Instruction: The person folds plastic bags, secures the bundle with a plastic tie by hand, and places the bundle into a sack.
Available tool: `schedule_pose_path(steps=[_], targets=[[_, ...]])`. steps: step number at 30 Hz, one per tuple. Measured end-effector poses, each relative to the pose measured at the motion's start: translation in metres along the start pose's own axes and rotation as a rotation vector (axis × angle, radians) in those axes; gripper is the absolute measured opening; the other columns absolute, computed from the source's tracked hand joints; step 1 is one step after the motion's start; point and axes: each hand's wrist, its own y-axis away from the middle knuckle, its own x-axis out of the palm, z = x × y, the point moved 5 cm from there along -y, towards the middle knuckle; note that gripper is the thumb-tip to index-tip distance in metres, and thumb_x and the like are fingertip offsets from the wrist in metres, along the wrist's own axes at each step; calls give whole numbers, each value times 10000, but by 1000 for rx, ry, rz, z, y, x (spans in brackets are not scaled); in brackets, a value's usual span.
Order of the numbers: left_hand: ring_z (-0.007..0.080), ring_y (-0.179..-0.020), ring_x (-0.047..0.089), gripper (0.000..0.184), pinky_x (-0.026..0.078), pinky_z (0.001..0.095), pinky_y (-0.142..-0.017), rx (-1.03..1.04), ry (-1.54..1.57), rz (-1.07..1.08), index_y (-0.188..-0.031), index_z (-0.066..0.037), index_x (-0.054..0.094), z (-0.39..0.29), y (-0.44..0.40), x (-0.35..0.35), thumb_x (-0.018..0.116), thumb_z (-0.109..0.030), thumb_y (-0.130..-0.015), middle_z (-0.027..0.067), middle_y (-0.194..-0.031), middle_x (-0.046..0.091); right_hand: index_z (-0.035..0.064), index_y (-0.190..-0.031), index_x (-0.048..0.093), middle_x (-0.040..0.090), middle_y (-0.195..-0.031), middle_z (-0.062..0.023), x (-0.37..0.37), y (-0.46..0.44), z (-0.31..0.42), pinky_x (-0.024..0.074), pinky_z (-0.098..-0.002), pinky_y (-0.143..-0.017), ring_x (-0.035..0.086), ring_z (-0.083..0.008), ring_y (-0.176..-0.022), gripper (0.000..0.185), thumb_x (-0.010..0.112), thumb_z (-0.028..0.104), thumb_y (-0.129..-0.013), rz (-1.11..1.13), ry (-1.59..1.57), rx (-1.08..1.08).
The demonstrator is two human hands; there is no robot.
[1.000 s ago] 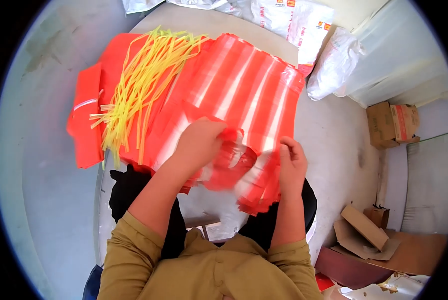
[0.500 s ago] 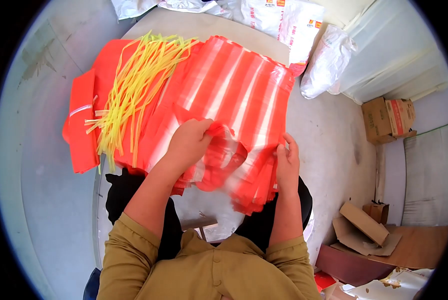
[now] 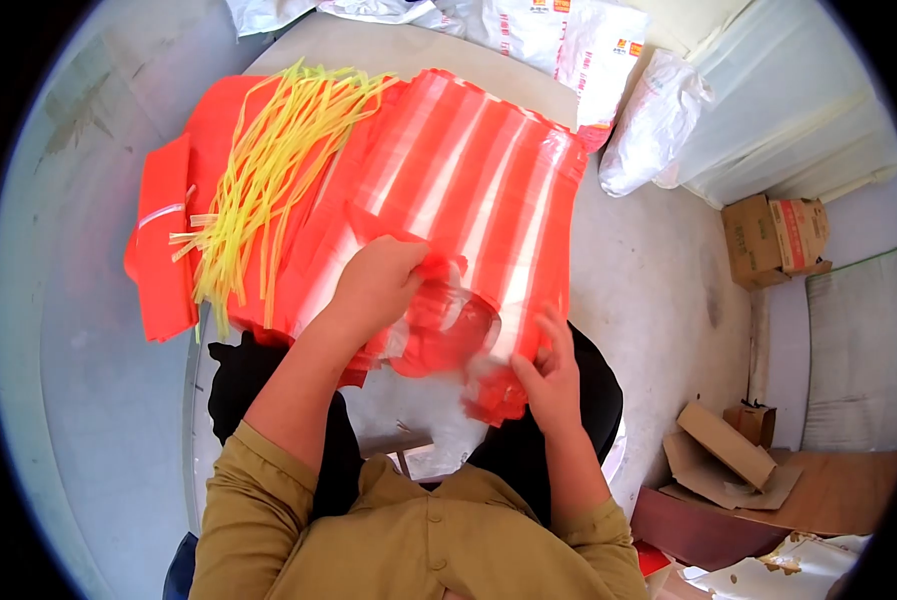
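Red-and-white striped plastic bags (image 3: 468, 180) lie in a stack across the table, their near edge hanging over the front by my knees. My left hand (image 3: 378, 285) is closed on the gathered edge of the bags. At the stack's front right corner is my right hand (image 3: 550, 375), thumb and fingers apart, with its fingers near or touching the bag edge. Between the hands the red plastic is crumpled and partly blurred. A bundle of yellow strips (image 3: 278, 180) rests on red sheets left of the stack, beside a folded red bundle (image 3: 166, 240).
White printed sacks (image 3: 598, 60) stand behind the round table (image 3: 368, 42), and a white plastic bundle (image 3: 653, 125) is at the back right. A cardboard box (image 3: 773, 240) is by the right wall. Flattened cardboard (image 3: 728, 460) lies lower right, on a brown surface.
My right hand has moved left and down from the right edge of the stack, and the front right corner has folded inward. My left hand stays on the edge; the whole view has shifted slightly.
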Motion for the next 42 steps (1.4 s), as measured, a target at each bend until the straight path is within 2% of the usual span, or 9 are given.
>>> schedule_pose_path(steps=[7,12,17,20,24,30,36,39,42], targets=[[318,-949,666,115,574,458,-765,219,-166,-29,-924,-71,677,-7,7,5,636,-47,-819,64,-932,709,-43,-1280,662,692,-1315,-113,-13,32,-8,533,-302,-997,670,-164,-1151,366,551,-128,-941,161,-152,288],[335,-1041,675,312,570,431,-898,171,-178,99,-1060,-24,723,-3,9,6,687,36,-756,91,-1151,762,-37,-1268,671,702,-1233,-101,0,-7,17,526,-311,-997,664,-169,-1139,447,529,-162,-863,326,-238,226],[323,-1048,678,311,574,425,-898,183,-173,116,-1045,-32,725,-3,8,6,698,22,-740,76,-1181,764,2,-1233,689,678,-1136,-27,22,-58,53,530,-289,-921,646,-118,-1080,310,645,-65,-934,394,360,-196],[319,-1044,679,312,576,423,-892,202,-169,120,-1041,-36,727,-3,8,5,702,15,-734,72,-1178,766,1,-1198,695,685,-1067,-9,28,-87,43,529,-277,-867,641,-95,-1005,227,645,-32,-979,445,186,121],[307,-1022,684,300,583,416,-872,253,-169,97,-1032,-38,728,-6,8,2,707,-3,-735,71,-1175,769,12,-1199,705,678,-955,-25,40,-123,38,518,-290,-780,624,-114,-861,230,656,109,-997,529,192,133],[299,-987,689,295,588,413,-845,293,-198,88,-1027,-46,729,-11,10,0,696,-30,-734,83,-1161,770,20,-1280,669,692,-980,-39,66,-143,29,520,-287,-801,626,-111,-888,297,620,161,-1024,558,69,116],[294,-975,685,276,578,417,-819,316,-229,62,-1006,-63,728,-15,11,1,701,-48,-732,90,-1074,741,44,-1310,667,749,-1091,-142,78,-144,40,553,-365,-890,717,-257,-993,343,656,158,-986,538,245,40],[294,-974,685,283,574,421,-806,299,-242,41,-1010,-61,728,-16,12,2,707,-59,-728,99,-1059,725,54,-1313,672,740,-1172,-172,82,-139,54,553,-422,-933,703,-345,-1073,375,692,186,-963,496,433,-207],[293,-945,690,282,570,410,-798,299,-264,38,-1052,-35,716,-17,11,2,723,-66,-771,116,-1067,712,55,-1380,644,725,-1180,-165,83,-136,50,559,-403,-925,706,-322,-1042,439,714,146,-956,451,526,-352]])
